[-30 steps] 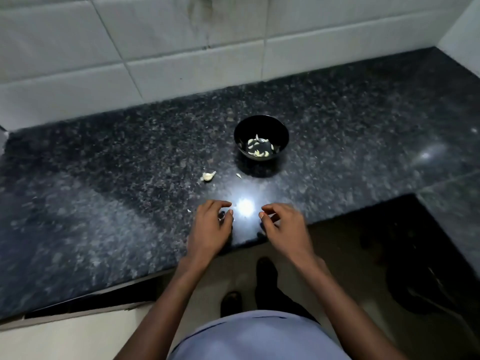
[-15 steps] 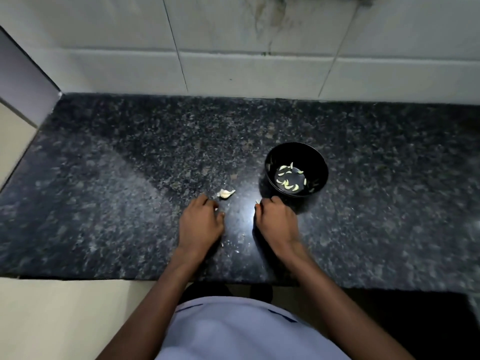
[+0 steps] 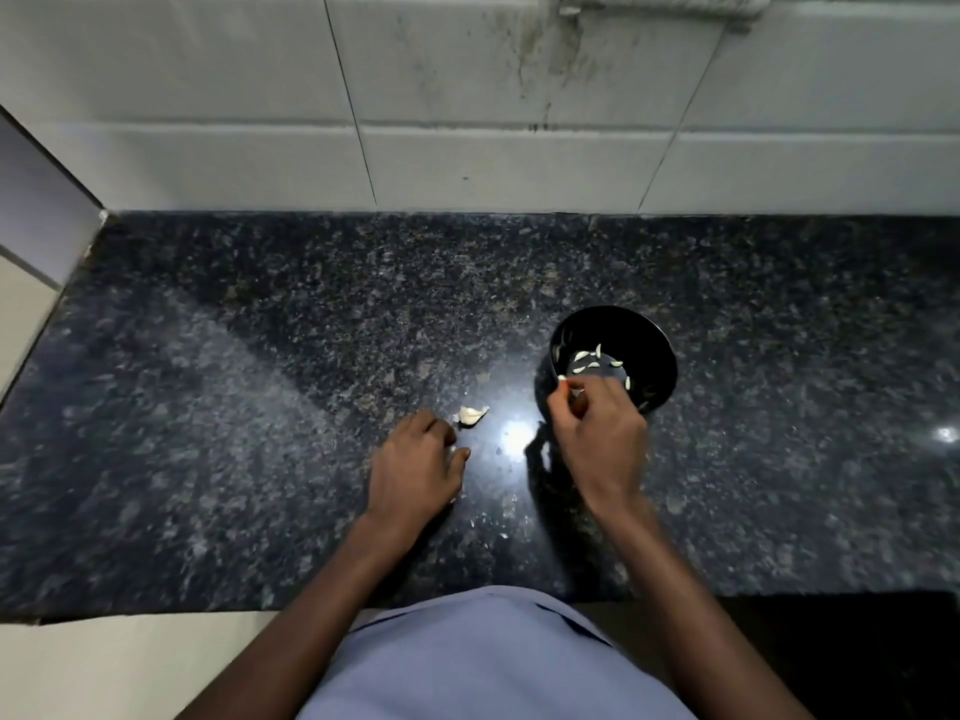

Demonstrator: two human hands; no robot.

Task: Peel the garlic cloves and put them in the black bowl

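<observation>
Half a second back both hands lay low on the surface just short of the bowl; since then the right hand (image 3: 597, 439) has risen and gone to the near rim of the black bowl (image 3: 660, 350), while the left hand (image 3: 415, 467) has stayed about where it was.

Head view, the only one. Two hands show. The right hand's grip is closed in a pinch on one small pale garlic clove (image 3: 562, 378), held at the fingertips right at the bowl's near-left rim, above the edge. The left hand rests knuckles-up on the dark granite surface (image 3: 234, 407), fingers curled under; a pale bit shows at its thumb tip, but whether the grip holds anything I cannot tell.

One black bowl stands on the surface, to the right of centre. Inside it I count about six peeled cloves (image 3: 589, 358); the right hand hides part of the bowl floor, so there may be more. One larger piece of garlic (image 3: 471, 415) lies on the surface just beyond the left hand's fingers, apart from the bowl. A few small pale flecks of skin (image 3: 506, 504) are scattered between and before the hands.

Edges: the tiled wall (image 3: 467, 163) closes the far side, a side panel (image 3: 36, 210) closes the far-left corner, and the near edge runs just in front of the person's blue shirt (image 3: 467, 662). Wide bare granite lies left of the left hand and right of the bowl.
</observation>
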